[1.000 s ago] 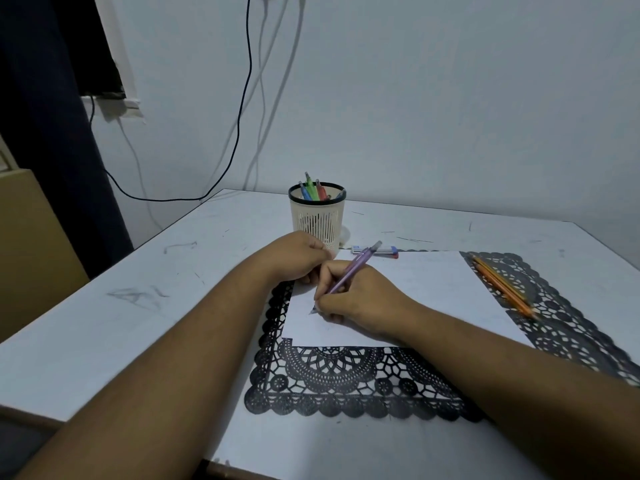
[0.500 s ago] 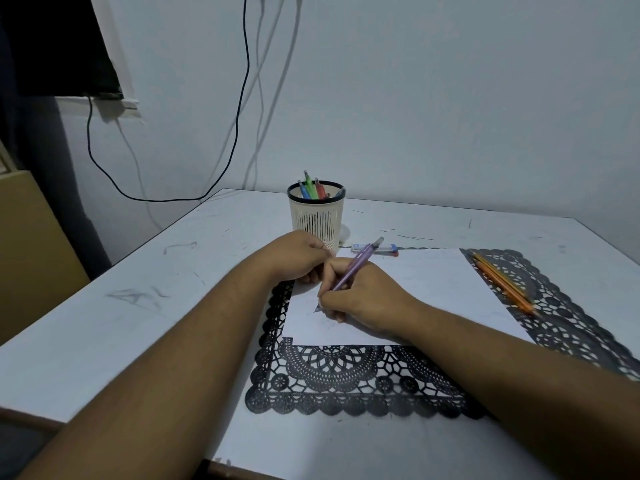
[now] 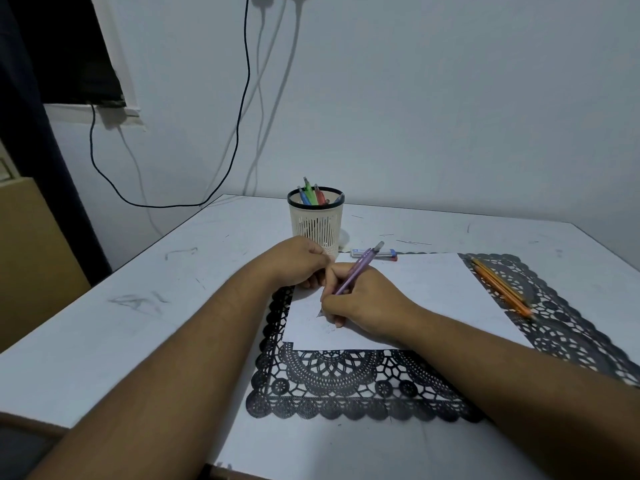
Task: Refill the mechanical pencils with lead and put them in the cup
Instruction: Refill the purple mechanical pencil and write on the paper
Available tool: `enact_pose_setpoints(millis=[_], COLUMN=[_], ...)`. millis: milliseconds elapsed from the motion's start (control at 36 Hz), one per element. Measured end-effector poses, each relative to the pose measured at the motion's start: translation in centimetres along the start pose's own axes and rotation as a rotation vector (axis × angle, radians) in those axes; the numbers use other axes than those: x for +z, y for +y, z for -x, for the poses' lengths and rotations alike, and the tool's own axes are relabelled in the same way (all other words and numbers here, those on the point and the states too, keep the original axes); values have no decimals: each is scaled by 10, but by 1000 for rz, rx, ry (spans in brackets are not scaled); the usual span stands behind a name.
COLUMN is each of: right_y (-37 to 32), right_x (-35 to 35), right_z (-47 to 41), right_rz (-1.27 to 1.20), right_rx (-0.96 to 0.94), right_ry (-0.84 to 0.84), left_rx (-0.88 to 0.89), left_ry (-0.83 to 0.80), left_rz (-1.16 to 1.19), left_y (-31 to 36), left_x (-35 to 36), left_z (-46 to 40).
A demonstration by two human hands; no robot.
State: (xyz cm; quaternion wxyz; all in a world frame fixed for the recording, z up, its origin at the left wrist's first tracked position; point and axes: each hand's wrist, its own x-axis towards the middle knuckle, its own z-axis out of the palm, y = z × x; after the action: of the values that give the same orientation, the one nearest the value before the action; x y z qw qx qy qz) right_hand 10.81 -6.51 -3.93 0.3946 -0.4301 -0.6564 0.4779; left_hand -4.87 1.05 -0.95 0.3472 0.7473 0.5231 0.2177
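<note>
Right hand (image 3: 360, 303) grips the purple pencil (image 3: 356, 270), tip on paper (image 3: 415, 299), as before; left hand (image 3: 298, 261) curled (contents hidden); cup (image 3: 317, 225) holds coloured pencils (image 3: 310, 195).

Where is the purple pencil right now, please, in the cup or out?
Out: the right hand holds the purple pencil on the paper.

One cup (image 3: 317, 221) stands on the table (image 3: 104, 327), holding at least four pencils (image 3: 310, 195); exact count unclear. In front of the cup: one purple pencil (image 3: 356, 270), two hands, one paper sheet (image 3: 433, 289), one lace mat (image 3: 346, 382). Right of the cup: one lead case (image 3: 375, 253), two orange pencils (image 3: 502, 292).
</note>
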Motion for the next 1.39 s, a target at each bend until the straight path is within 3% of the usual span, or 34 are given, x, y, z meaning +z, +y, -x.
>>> enact_pose_setpoints(millis=[194, 389, 444, 556, 611, 750, 833, 972, 1167, 1389], right_y=[-5, -33, -43, -66, -78, -107, -120, -125, -108, -84], right_x=[-5, -64, -82, -107, -114, -119, -116, -97, -74, -59], right_z=[0, -10, -14, -23, -29, -48, -63, -91, -119, -127], right_rz=[-100, -311, -359, -477, -438, -128, 46, 336, 706, 819], right_rx=[53, 77, 123, 139, 101, -29, -114, -180, -101, -60], right_ry=[49, 312, 335, 372, 382, 369, 436, 524, 401, 370], left_rx=[16, 71, 116, 251, 271, 219, 175, 178, 193, 199], left_ry=[0, 35, 173, 805, 982, 853, 741, 663, 674, 662], left_rz=[-29, 1, 63, 356, 462, 392, 289, 305, 320, 306], left_y=[3, 8, 14, 15, 14, 2, 4, -4, -13, -18], left_x=[-3, -25, -33, -37, -30, 5, 23, 29, 29, 29], left_z=[5, 12, 18, 16, 9, -8, -14, -24, -31, -35])
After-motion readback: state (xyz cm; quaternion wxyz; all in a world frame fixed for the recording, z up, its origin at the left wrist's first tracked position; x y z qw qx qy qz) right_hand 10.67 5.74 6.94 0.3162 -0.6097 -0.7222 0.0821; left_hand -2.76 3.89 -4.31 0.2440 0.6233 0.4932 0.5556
